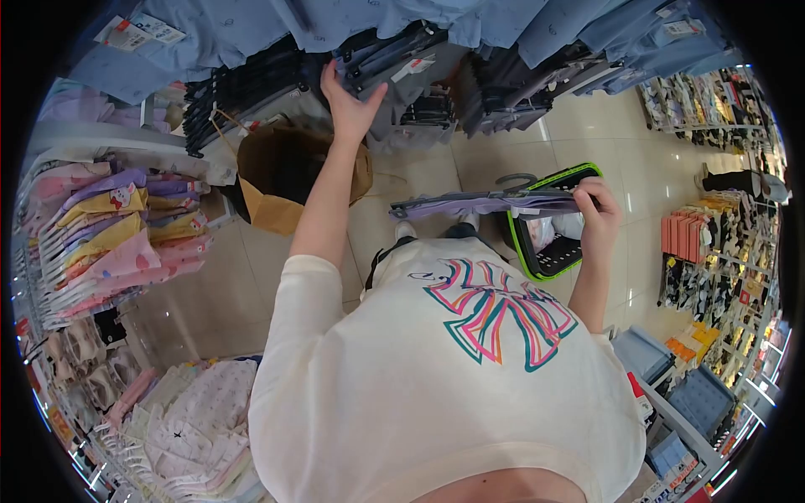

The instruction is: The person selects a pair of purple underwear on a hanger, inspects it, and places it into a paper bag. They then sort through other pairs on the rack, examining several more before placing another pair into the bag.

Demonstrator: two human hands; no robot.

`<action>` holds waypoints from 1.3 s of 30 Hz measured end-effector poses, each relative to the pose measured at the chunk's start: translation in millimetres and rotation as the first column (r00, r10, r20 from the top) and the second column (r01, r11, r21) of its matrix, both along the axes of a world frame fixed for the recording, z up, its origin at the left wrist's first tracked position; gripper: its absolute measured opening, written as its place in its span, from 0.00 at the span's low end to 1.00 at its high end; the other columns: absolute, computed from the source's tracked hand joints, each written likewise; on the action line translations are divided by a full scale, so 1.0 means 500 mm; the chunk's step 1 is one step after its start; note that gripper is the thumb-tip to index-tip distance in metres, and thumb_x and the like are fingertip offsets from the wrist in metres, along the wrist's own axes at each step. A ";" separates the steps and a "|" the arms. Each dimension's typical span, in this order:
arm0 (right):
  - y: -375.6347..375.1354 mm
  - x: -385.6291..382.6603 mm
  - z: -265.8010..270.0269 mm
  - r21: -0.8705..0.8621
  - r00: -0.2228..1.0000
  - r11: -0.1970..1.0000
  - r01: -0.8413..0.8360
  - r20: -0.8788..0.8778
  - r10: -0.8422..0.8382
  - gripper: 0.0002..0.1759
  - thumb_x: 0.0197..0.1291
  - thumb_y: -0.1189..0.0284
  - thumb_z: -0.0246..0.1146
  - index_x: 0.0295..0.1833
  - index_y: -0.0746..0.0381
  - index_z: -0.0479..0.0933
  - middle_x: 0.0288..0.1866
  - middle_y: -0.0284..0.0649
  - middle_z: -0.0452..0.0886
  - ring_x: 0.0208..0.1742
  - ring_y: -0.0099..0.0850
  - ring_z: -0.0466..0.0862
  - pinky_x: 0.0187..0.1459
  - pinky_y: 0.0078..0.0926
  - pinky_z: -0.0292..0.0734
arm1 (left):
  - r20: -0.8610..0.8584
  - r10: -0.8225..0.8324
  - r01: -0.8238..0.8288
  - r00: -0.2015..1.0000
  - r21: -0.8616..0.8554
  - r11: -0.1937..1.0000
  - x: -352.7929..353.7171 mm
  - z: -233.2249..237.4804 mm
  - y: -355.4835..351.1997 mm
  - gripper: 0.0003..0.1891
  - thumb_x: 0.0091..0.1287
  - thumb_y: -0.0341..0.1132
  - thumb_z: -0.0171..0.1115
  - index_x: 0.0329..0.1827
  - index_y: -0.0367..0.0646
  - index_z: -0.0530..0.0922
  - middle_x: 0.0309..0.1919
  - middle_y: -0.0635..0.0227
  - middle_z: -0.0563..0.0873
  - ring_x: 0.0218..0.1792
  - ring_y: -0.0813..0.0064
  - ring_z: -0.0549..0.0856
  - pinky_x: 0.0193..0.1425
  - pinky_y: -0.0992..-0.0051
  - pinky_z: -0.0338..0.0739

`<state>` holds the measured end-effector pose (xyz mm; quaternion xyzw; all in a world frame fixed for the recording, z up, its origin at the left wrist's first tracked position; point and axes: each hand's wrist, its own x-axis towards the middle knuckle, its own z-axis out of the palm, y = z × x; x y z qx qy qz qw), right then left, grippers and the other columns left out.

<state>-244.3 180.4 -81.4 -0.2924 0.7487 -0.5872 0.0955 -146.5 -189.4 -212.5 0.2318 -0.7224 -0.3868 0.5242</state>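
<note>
My left hand (352,107) reaches up to the rack, its thumb and fingers spread apart beside dark garments on hangers (377,63). Closed round one end of a folded purple garment on a dark hanger (486,204) is my right hand (595,208). The garment lies roughly level in front of my body, and the hanger's hook points up. Blue garments (335,21) hang along the top of the view. Below my left forearm stands an open brown paper bag (272,210).
A black basket with a green rim (524,251) holds white items behind the purple garment. Colourful children's clothes (126,226) hang at the left, pale garments (197,419) at the lower left. Shelves of small goods (713,243) line the right. A person's dark-clothed leg (729,180) shows far right.
</note>
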 end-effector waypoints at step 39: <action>0.090 -0.020 -0.031 -0.127 0.994 0.988 0.090 0.069 -0.081 0.03 0.48 0.81 0.64 0.29 0.68 0.77 0.31 0.36 0.76 0.36 0.25 0.74 0.38 0.19 0.66 | 0.158 0.590 -0.494 0.792 -0.402 0.771 -0.064 -0.051 0.031 0.16 0.55 0.36 0.65 0.41 0.33 0.73 0.34 0.57 0.79 0.35 0.59 0.80 0.42 0.66 0.73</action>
